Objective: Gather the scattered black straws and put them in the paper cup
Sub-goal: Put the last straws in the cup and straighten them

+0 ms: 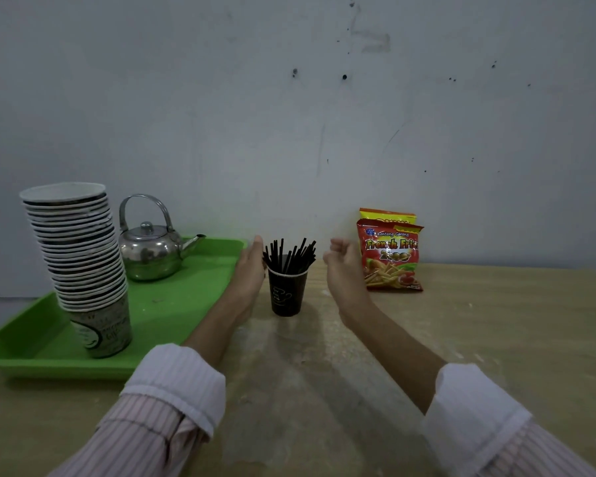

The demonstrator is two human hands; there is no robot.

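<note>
A black paper cup [286, 292] stands upright on the wooden table near the wall. Several black straws [289, 254] stick up out of it, fanned to both sides. My left hand [250, 266] is just left of the cup, palm facing it, fingers straight and touching or almost touching the straws and rim. My right hand [343, 261] hovers a short way right of the cup, fingers loosely curled, holding nothing. No loose straws show on the table.
A green tray [172, 304] on the left carries a tall stack of paper cups [83, 263] and a steel kettle [150, 247]. Two red snack bags [391, 258] lean against the wall right of my right hand. The wooden table [479, 321] stretches to the right.
</note>
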